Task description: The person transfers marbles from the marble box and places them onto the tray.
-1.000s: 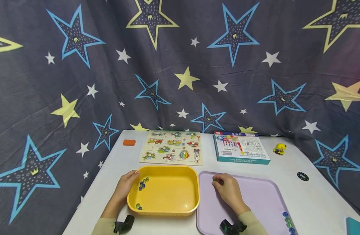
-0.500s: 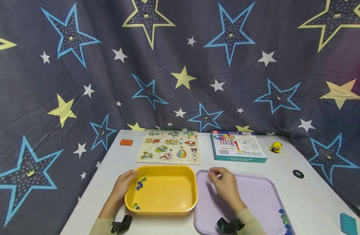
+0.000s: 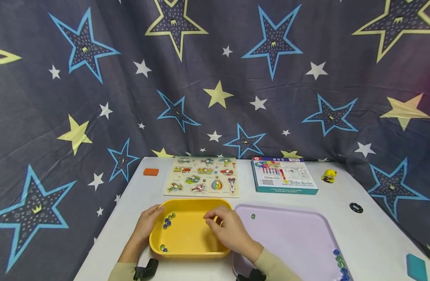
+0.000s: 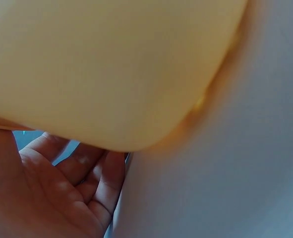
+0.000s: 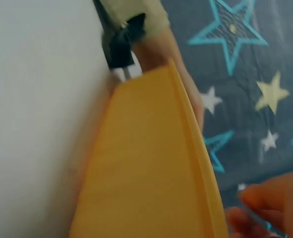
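My left hand [image 3: 147, 223] grips the left rim of a yellow plastic bin [image 3: 186, 237]; in the left wrist view its fingers [image 4: 108, 181] bend beneath the bin. Several blue and green glass marbles [image 3: 168, 221] lie along the bin's left side, with two more marbles [image 3: 163, 248] in the near left corner. Over the bin's right half is my right hand [image 3: 232, 231], thumb and index finger slightly parted, no marble showing between them. A lone green marble [image 3: 253, 216] sits at the far left of the lilac tray [image 3: 288, 238], right of the bin.
Several marbles [image 3: 339, 263] line the tray's right edge. Behind stand a picture puzzle board [image 3: 202, 177] and a flat toy box [image 3: 285, 175]. An orange block [image 3: 151, 171], yellow toy figure [image 3: 329, 175], black chip [image 3: 356, 207] and teal block [image 3: 416, 267] lie around.
My right hand has moved left from the lilac tray to over the yellow bin. The green marble at its fingertips earlier now lies on the tray. The left hand keeps its hold.
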Demonstrator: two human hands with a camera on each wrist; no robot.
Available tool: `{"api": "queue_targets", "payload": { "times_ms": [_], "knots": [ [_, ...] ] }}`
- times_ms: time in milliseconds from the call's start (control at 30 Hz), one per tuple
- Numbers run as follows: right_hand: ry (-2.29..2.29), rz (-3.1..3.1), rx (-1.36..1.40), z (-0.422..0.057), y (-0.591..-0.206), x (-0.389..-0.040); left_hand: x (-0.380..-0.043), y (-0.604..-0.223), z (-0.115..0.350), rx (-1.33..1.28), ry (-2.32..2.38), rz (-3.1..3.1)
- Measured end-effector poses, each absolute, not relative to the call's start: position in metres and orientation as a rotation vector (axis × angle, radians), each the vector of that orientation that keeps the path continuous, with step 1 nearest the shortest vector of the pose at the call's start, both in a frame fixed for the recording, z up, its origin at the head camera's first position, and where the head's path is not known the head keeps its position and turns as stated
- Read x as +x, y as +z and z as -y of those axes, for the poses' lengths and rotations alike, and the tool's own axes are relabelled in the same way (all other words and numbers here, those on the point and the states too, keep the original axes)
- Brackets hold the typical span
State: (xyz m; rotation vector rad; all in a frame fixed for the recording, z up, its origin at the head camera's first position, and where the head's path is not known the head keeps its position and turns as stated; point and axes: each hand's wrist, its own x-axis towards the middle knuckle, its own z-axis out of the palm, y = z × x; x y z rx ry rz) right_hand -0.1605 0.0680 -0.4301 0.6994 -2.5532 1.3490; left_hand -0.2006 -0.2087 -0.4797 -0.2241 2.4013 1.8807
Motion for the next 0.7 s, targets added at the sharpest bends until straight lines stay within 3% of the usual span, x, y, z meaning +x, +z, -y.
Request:
{"api": "queue_targets", "payload": {
  "times_ms": [300, 700],
  "knots": [
    [1.017, 3.092, 0.985, -0.026, -0.433, -0.164, -0.201, -0.482, 0.209, -0.219, 1.883, -2.401],
    [1.371, 3.194, 1.101, 0.009, -0.438, -0.17, -0.203, -0.483, 0.209, -0.221, 1.89, -2.407]
  ]
}}
